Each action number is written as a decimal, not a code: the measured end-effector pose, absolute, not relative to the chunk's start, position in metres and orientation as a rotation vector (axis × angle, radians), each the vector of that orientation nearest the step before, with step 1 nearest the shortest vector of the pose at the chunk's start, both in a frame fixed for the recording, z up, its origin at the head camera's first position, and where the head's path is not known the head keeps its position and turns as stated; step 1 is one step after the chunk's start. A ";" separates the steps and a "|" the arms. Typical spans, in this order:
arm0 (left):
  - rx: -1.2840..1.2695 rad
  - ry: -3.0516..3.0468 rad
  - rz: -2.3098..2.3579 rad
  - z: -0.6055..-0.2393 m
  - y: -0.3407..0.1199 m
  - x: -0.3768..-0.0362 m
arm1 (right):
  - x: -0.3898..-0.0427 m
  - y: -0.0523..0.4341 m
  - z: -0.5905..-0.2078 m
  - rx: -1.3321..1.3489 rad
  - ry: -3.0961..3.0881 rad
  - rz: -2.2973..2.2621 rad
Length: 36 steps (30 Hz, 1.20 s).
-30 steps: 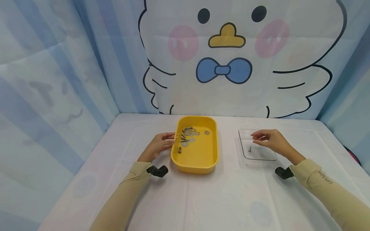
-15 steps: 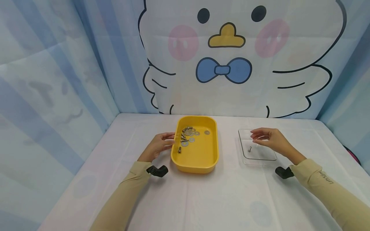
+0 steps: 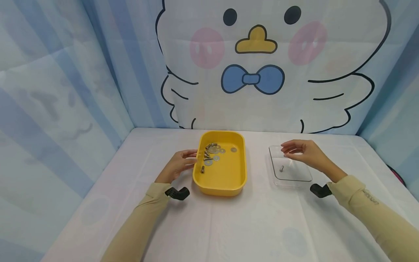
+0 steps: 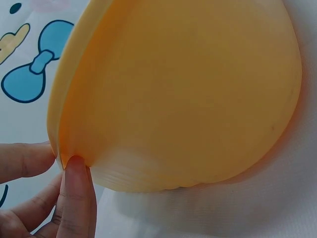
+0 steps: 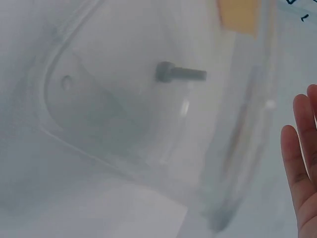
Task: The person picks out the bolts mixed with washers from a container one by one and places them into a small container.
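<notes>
My left hand (image 3: 178, 166) pinches the left rim of a yellow tray (image 3: 226, 182), as the left wrist view also shows, with fingertips (image 4: 75, 171) against the outer wall under the lip. Inside the tray, several small bolts (image 3: 203, 169) and flat washers (image 3: 208, 162) lie mostly toward the left and back. Over the back of a clear plastic box (image 3: 294, 179) hovers my right hand (image 3: 304, 153), its fingers relaxed and nothing visible between them. A single socket-head bolt (image 5: 181, 73) lies on the floor of that box.
Both containers stand on a table with a white cloth (image 3: 248, 225), with a wide gap between them. Behind the table hangs a cloth printed with a cartoon bird (image 3: 255, 109). Striped blue curtains (image 3: 75, 91) close off the sides.
My right hand has risen slightly and moved a little toward the back of the clear box. The left hand keeps its place on the yellow tray.
</notes>
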<state>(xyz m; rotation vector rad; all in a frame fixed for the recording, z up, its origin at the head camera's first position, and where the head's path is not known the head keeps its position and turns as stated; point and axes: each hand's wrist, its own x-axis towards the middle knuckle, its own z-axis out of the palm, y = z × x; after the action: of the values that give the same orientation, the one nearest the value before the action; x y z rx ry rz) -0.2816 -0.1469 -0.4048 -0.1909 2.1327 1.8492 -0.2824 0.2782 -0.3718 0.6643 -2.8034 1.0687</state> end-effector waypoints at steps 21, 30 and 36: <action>-0.260 2.143 1.836 -0.403 -0.145 -0.283 | -0.302 0.224 -0.330 0.810 -2.811 0.997; -0.241 2.141 1.824 -0.403 -0.146 -0.283 | -0.317 0.187 -0.322 0.937 -2.761 1.110; -0.209 2.134 1.831 -0.404 -0.147 -0.283 | -0.323 0.161 -0.320 0.997 -2.751 1.184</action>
<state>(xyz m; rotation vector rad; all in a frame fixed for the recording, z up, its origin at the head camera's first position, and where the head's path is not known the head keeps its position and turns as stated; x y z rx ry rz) -0.2833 -0.1470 -0.4041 -0.2092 2.1340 1.8313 -0.3234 0.1608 -0.3204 0.9968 -2.7513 1.1841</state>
